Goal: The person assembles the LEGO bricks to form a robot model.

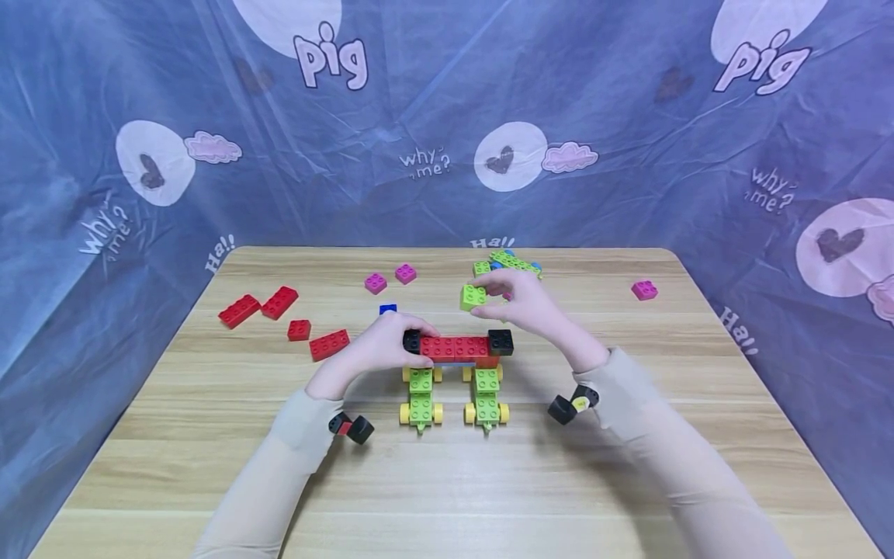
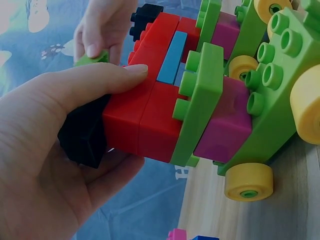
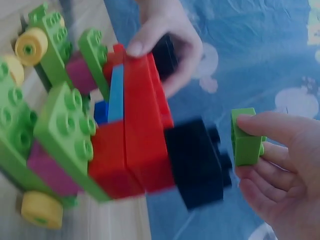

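Note:
My left hand [image 1: 382, 343] grips the left end of a brick structure, its thumb on the red bricks [image 2: 131, 107] and its fingers around the black brick [image 2: 85, 132]. Another black brick [image 1: 500, 342] tops the structure's right end. Below the red row are a light blue piece [image 2: 171, 57], green plates [image 2: 202, 102] and magenta bricks [image 2: 224, 122]. Two green bases [image 1: 421, 400] with yellow wheels [image 2: 248, 181] carry it on the table. My right hand [image 1: 522, 301] pinches a light green brick [image 3: 246, 137] between thumb and fingers, in the air behind and apart from the structure.
Several red bricks [image 1: 240, 310] lie on the table [image 1: 174, 435] at the left. Pink bricks [image 1: 375, 283] and a blue brick [image 1: 387, 309] are behind the structure. A green piece with blue wheels [image 1: 517, 265] lies at the back; another pink brick [image 1: 645, 290] is far right.

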The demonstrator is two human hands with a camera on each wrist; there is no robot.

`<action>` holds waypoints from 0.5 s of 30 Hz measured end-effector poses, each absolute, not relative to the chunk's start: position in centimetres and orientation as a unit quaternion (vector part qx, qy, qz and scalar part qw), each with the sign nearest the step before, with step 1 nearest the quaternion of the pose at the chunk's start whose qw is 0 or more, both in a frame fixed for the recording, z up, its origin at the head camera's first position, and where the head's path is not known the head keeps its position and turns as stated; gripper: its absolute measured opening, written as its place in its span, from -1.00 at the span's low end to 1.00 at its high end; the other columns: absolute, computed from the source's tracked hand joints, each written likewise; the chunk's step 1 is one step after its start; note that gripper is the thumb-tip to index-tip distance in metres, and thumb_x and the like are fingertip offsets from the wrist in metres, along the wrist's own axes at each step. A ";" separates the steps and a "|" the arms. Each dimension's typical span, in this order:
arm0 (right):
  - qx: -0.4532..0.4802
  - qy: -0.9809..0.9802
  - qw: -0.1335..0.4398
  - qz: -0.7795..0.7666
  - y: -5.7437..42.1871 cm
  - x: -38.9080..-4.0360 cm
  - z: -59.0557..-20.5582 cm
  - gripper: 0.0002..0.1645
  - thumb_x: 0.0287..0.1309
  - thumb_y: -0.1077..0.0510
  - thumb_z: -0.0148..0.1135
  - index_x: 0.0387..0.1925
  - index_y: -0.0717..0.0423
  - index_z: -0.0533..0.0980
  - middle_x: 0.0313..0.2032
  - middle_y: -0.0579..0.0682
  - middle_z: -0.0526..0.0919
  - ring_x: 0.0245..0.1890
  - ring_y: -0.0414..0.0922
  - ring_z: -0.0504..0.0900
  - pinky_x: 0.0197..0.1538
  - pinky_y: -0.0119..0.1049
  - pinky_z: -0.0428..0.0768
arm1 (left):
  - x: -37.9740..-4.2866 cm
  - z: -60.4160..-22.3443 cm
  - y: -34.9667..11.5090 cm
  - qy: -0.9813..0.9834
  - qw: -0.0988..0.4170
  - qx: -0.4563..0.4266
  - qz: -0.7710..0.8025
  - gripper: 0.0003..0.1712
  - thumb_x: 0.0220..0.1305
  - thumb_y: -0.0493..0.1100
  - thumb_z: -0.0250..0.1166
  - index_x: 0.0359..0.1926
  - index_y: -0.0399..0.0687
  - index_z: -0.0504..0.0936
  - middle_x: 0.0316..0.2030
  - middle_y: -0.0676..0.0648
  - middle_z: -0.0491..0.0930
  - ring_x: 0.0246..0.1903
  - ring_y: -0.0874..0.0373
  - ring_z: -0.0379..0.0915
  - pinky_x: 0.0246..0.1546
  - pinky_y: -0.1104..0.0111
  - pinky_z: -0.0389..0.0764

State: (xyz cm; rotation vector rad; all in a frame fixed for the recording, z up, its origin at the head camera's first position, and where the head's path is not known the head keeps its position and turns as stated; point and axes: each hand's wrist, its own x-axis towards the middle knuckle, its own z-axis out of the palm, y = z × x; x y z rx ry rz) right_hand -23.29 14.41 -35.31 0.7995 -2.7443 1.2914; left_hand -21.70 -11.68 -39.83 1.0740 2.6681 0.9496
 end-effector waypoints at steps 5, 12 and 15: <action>0.284 -0.873 0.000 0.397 12.9 -22.7 -35.3 -0.47 -0.06 0.14 0.49 0.00 0.21 0.60 -0.06 0.11 0.69 -0.10 0.02 0.67 0.04 -0.10 0.61 | -21.6 -39.7 -11.7 0.879 0.056 0.351 0.317 -0.54 0.00 -0.10 0.50 -0.04 -0.13 0.69 -0.09 -0.09 0.70 0.01 0.02 0.59 0.07 0.17 0.56; 0.322 -0.872 -0.017 0.370 11.3 -22.2 -35.9 -0.52 -0.05 0.12 0.48 -0.04 0.18 0.63 -0.09 0.07 0.71 -0.14 -0.02 0.68 0.01 -0.14 0.64 | -21.5 -39.7 -11.6 0.883 0.048 0.344 0.316 -0.55 -0.03 -0.11 0.51 -0.08 -0.19 0.69 -0.12 -0.11 0.71 -0.04 0.05 0.60 0.02 0.19 0.58; 0.321 -0.874 -0.035 0.363 10.9 -22.0 -36.2 -0.52 -0.06 0.11 0.48 -0.05 0.16 0.63 -0.09 0.06 0.72 -0.14 -0.02 0.68 0.01 -0.12 0.64 | -21.4 -39.6 -11.5 0.886 0.047 0.337 0.314 -0.55 -0.04 -0.11 0.52 -0.11 -0.21 0.69 -0.17 -0.11 0.71 -0.13 0.10 0.60 -0.08 0.26 0.59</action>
